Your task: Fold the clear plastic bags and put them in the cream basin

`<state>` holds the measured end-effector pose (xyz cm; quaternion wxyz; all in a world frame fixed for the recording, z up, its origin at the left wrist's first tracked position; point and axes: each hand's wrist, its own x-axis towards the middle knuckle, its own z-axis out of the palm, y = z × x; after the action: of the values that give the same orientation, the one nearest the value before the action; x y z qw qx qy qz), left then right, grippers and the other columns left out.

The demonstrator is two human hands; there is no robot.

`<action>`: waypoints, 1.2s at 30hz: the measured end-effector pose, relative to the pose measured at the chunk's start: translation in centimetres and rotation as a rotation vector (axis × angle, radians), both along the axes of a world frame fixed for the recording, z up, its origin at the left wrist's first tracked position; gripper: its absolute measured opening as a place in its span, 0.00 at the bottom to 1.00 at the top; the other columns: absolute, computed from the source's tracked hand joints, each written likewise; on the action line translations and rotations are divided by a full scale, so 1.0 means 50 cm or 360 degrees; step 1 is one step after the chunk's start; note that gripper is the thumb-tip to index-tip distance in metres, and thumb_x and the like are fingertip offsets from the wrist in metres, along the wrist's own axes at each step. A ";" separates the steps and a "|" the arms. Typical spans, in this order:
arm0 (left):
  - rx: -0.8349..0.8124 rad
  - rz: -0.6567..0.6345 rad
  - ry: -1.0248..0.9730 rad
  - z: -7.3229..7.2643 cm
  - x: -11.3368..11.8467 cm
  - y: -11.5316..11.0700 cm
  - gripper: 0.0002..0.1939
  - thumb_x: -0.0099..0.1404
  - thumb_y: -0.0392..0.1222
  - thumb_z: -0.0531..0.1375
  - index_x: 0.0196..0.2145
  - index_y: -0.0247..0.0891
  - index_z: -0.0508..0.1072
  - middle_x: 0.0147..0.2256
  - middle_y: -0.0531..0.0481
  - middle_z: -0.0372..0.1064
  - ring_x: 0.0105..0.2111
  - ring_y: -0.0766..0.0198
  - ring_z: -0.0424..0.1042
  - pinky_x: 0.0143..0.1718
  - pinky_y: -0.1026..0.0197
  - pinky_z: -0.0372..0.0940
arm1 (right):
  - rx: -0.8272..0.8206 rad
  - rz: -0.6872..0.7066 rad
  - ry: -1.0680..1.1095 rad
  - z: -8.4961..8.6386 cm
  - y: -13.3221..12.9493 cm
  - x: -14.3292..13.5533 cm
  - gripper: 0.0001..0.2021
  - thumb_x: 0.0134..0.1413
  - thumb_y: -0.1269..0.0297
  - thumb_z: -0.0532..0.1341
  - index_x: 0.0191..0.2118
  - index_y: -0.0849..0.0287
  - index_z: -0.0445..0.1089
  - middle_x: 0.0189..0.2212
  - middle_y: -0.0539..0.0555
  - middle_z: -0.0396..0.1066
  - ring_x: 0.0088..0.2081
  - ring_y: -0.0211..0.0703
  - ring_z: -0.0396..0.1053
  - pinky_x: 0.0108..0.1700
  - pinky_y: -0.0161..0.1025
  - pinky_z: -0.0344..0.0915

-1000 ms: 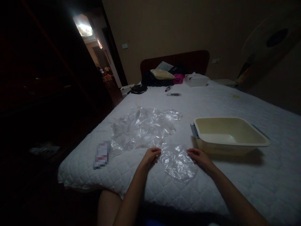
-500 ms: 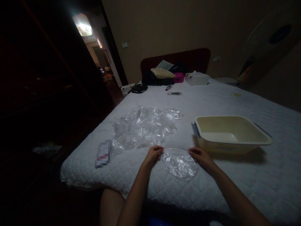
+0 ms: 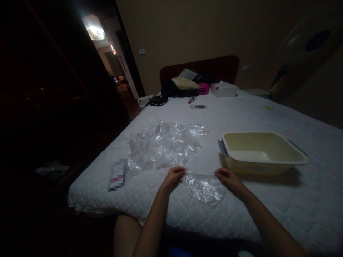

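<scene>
White quilted bed [image 3: 254,107], cream tub [image 3: 264,151] at 3 o'clock, clear plastic pile [image 3: 163,144] at 10 o'clock, small bag [image 3: 205,185] at 6 o'clock, clutter at 12 o'clock.

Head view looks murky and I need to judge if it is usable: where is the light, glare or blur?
Head view: dim overall; the lit doorway is blown out, the left side nearly black; the clear plastic bag between the left hand and right hand glints faintly; the cream basin casts a soft shadow; a flat packet is pixelated.
</scene>
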<state>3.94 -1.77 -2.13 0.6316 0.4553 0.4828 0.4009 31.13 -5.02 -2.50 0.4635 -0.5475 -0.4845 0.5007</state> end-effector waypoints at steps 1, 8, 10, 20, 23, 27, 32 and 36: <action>0.0002 -0.0008 0.0008 0.000 -0.001 0.000 0.14 0.46 0.43 0.63 0.30 0.32 0.72 0.17 0.56 0.62 0.12 0.76 0.56 0.13 0.71 0.46 | 0.0013 0.0013 0.0004 -0.001 0.000 0.001 0.16 0.36 0.54 0.65 0.30 0.61 0.69 0.25 0.50 0.67 0.23 0.34 0.60 0.23 0.32 0.56; -0.0013 -0.0072 0.0056 -0.002 -0.006 -0.001 0.10 0.50 0.42 0.59 0.29 0.33 0.72 0.11 0.58 0.57 0.10 0.76 0.52 0.12 0.71 0.42 | 0.0035 0.0039 -0.0015 0.005 -0.003 0.001 0.13 0.37 0.56 0.63 0.28 0.61 0.71 0.25 0.50 0.68 0.22 0.33 0.59 0.23 0.32 0.56; -0.0010 -0.0081 0.0050 -0.002 -0.007 -0.001 0.10 0.51 0.42 0.58 0.30 0.33 0.71 0.11 0.58 0.58 0.10 0.76 0.52 0.12 0.71 0.43 | 0.0016 0.0019 -0.0022 0.009 -0.005 -0.001 0.14 0.35 0.55 0.64 0.27 0.61 0.71 0.24 0.50 0.68 0.22 0.33 0.59 0.23 0.32 0.56; 0.0050 -0.0042 -0.0073 0.006 -0.009 -0.016 0.11 0.49 0.41 0.60 0.31 0.33 0.71 0.31 0.48 0.69 0.15 0.76 0.61 0.12 0.72 0.49 | -0.0137 -0.0042 0.0138 0.018 -0.006 -0.002 0.15 0.35 0.57 0.65 0.32 0.60 0.70 0.23 0.48 0.66 0.20 0.31 0.58 0.21 0.31 0.54; 0.0107 -0.0044 -0.0218 0.008 -0.012 -0.021 0.12 0.49 0.41 0.61 0.31 0.32 0.71 0.43 0.44 0.66 0.18 0.76 0.64 0.13 0.71 0.54 | -0.0171 -0.0065 0.0180 0.022 -0.008 -0.003 0.15 0.35 0.57 0.65 0.32 0.59 0.69 0.23 0.47 0.66 0.20 0.31 0.58 0.21 0.31 0.54; 0.0041 0.0046 -0.0341 0.007 -0.027 -0.031 0.18 0.50 0.42 0.62 0.38 0.33 0.68 0.32 0.49 0.68 0.18 0.73 0.65 0.15 0.70 0.57 | -0.0173 -0.0058 0.0212 0.020 -0.010 0.001 0.17 0.37 0.57 0.65 0.35 0.58 0.68 0.25 0.47 0.66 0.20 0.30 0.59 0.20 0.30 0.52; 0.0017 0.0047 -0.0360 0.001 -0.055 -0.052 0.15 0.52 0.45 0.61 0.34 0.33 0.67 0.27 0.52 0.67 0.12 0.77 0.56 0.10 0.71 0.51 | -0.0237 -0.0049 0.0141 0.020 -0.013 0.020 0.18 0.39 0.52 0.63 0.35 0.58 0.64 0.16 0.42 0.57 0.15 0.27 0.52 0.15 0.27 0.43; -0.0080 -0.0067 -0.0212 0.003 -0.066 -0.059 0.15 0.52 0.47 0.60 0.31 0.31 0.69 0.30 0.46 0.70 0.12 0.77 0.58 0.10 0.70 0.49 | -0.0381 0.0191 -0.0078 0.042 -0.030 0.037 0.20 0.41 0.45 0.60 0.25 0.60 0.61 0.15 0.43 0.56 0.13 0.26 0.49 0.13 0.27 0.41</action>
<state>0.66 -4.73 -1.95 0.6818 0.4217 0.4400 0.4046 32.99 -6.52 -0.38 0.3520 -0.5810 -0.4643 0.5683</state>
